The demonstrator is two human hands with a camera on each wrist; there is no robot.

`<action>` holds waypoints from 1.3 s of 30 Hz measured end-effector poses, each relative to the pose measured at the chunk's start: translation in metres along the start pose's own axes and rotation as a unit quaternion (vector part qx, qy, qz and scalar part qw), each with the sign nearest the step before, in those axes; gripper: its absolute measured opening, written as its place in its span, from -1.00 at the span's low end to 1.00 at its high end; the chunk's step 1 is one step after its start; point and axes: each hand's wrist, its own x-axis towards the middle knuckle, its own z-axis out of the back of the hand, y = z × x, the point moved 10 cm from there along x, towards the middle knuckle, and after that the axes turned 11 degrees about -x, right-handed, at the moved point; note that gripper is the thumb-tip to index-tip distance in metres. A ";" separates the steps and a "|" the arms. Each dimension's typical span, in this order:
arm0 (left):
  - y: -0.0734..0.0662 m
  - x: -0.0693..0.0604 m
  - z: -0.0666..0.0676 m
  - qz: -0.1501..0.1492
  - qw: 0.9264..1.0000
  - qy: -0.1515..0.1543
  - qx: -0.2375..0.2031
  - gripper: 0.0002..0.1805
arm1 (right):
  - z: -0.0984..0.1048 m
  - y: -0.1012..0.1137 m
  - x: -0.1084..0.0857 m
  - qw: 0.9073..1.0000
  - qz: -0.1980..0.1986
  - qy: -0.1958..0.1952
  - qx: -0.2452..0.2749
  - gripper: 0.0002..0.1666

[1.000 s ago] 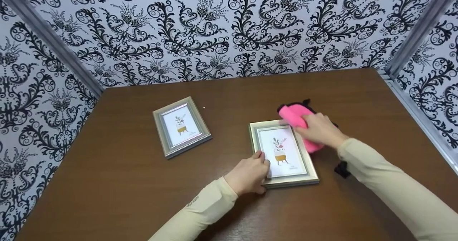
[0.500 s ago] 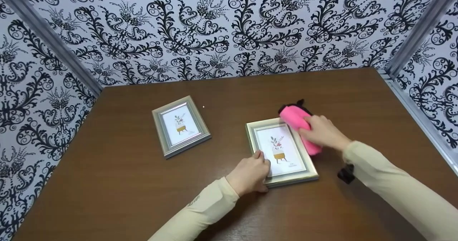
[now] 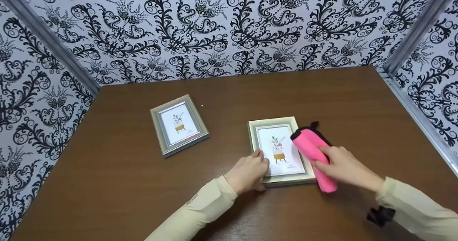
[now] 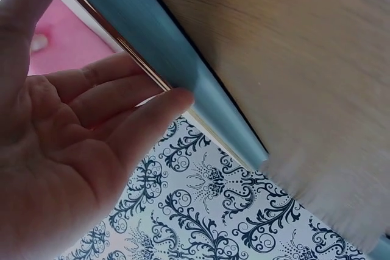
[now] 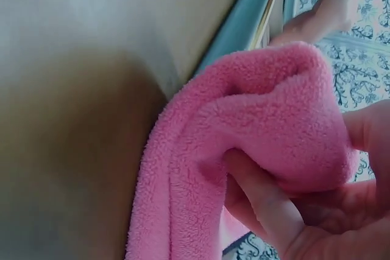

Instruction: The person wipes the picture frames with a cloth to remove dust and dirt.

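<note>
Left hand (image 3: 247, 171) grips left edge of picture frame (image 3: 277, 151), flat on bench (image 3: 143, 191), likely so it won't slide. Right hand (image 3: 345, 166), apart, clasps pink cloth (image 3: 307, 144) over right edge, probably folded for firmer hold.

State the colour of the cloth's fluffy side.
Pink; the right wrist view shows the cloth best.

Left hand (image 3: 247, 173): holds rectangular pale-gold picture frame (image 3: 281, 151) by its left edge
Right hand (image 3: 345, 167): grips folded bright-pink cloth (image 3: 309, 142) at that frame's right edge
Rectangular silver-gold picture frame (image 3: 179, 125): well apart, leftward
Brown wood-grain tabletop (image 3: 125, 191): beneath both
White wall with black scrollwork (image 3: 214, 29): behind
</note>
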 end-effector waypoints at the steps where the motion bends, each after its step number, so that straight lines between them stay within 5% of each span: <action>1: 0.000 0.000 0.000 0.001 1.000 0.002 -0.001 -0.42 | 0.000 -0.001 -0.002 1.000 -0.003 -0.003 0.008 -0.83; 8: 0.002 0.001 -0.004 0.002 0.999 0.026 -0.027 -0.46 | 0.000 -0.008 -0.005 0.999 -0.028 -0.015 0.034 -0.83; 13: 0.006 0.001 -0.005 0.008 0.998 0.044 -0.052 -0.52 | 0.001 -0.016 0.012 0.996 -0.036 0.008 0.085 -0.65; 18: 0.006 0.001 -0.005 0.006 0.996 0.052 -0.065 -0.54 | -0.005 -0.032 0.042 0.971 -0.087 0.051 0.218 -0.49; 22: 0.006 0.002 -0.006 0.006 0.996 0.055 -0.068 -0.53 | -0.005 -0.040 0.069 0.961 -0.111 0.055 0.248 -0.46; 30: 0.007 0.001 -0.012 0.017 0.995 0.060 -0.083 -0.48 | 0.000 -0.041 0.102 0.976 -0.101 0.043 0.190 -0.43; 39: 0.012 -0.011 -0.010 0.011 0.995 0.026 -0.096 -0.27 | 0.006 -0.019 0.102 0.999 -0.019 -0.015 0.045 -0.79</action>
